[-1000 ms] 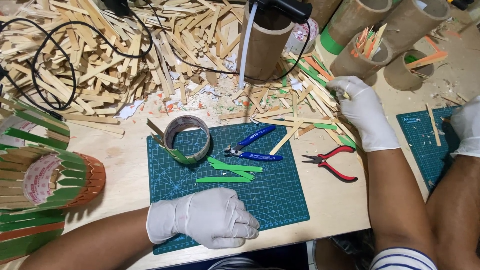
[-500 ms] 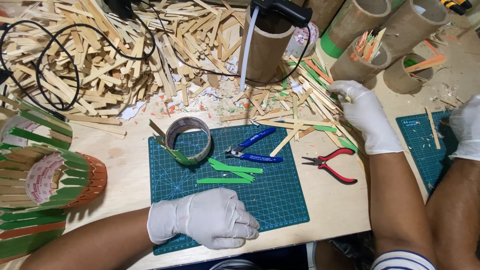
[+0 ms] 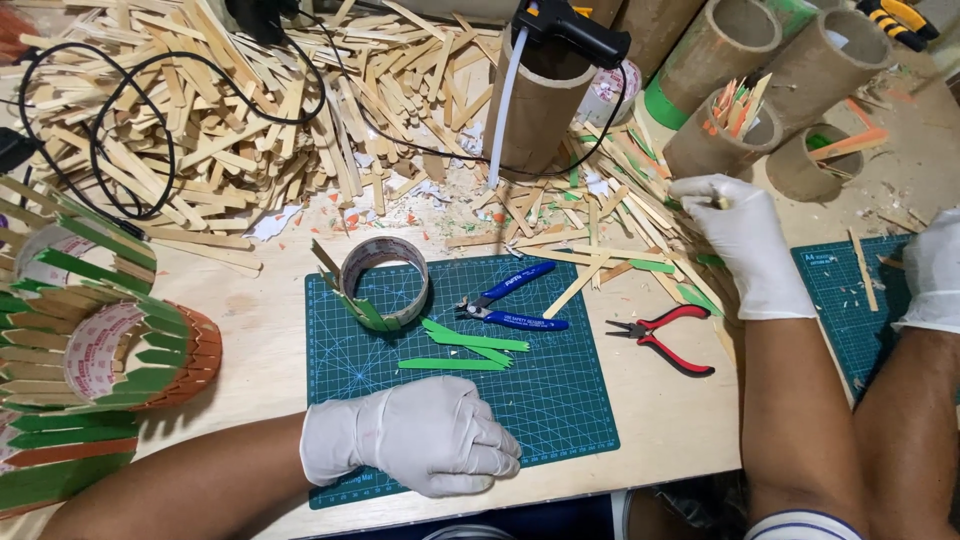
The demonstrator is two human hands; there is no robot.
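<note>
My left hand [image 3: 410, 435], in a white glove, rests palm down on the near edge of the green cutting mat [image 3: 560, 400], fingers loosely curled and holding nothing. Just beyond it lie green sticks [image 3: 465, 345], a tape ring with sticks glued to it [image 3: 385, 280] and blue cutters [image 3: 510, 300]. My gloved right hand [image 3: 745, 245] reaches into the loose wooden sticks [image 3: 610, 240] at the right, its fingertips pinched on a stick. Red-handled pliers [image 3: 665, 335] lie on the table between mat and right arm.
A large stick pile with a black cable [image 3: 130, 150] fills the back left. Cardboard tubes [image 3: 545, 100] stand at the back, one holding a glue gun [image 3: 570, 25]. Stick-covered rings [image 3: 90, 350] sit at left. Another person's gloved hand [image 3: 930, 270] rests on a second mat [image 3: 840, 290].
My right hand has shifted slightly within the stick pile. My left hand stays still on the mat.
</note>
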